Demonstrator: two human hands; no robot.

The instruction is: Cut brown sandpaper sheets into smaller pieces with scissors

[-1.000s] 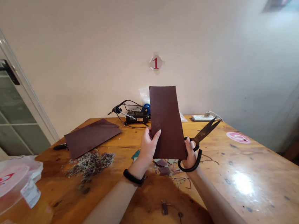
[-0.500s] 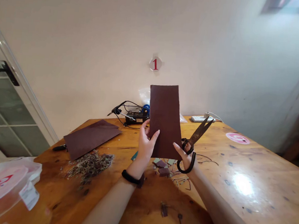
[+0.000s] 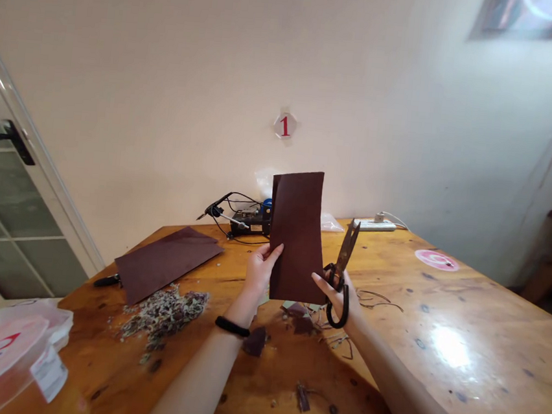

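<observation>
My left hand [image 3: 259, 267] grips the lower left edge of a dark brown rectangular sheet [image 3: 297, 232], held upright above the wooden table [image 3: 463, 342]. My right hand [image 3: 339, 292] holds black-handled scissors [image 3: 340, 272] with the blades nearly closed and pointing up, just right of the sheet; its fingertips touch the sheet's lower right corner. A black band circles my left wrist.
A larger brown sheet [image 3: 166, 261] lies flat at the left, with a heap of small trimmings [image 3: 163, 307] in front of it. Scraps [image 3: 302, 317] lie under my hands. A wired tool [image 3: 243, 218] and power strip [image 3: 376, 224] sit by the wall. A plastic bag [image 3: 3, 350] hangs off the near left corner.
The scissors swung from pointing right with open blades to near upright and almost closed. The sheet dropped slightly and straightened. A small dark scrap now lies on the table near my left wrist.
</observation>
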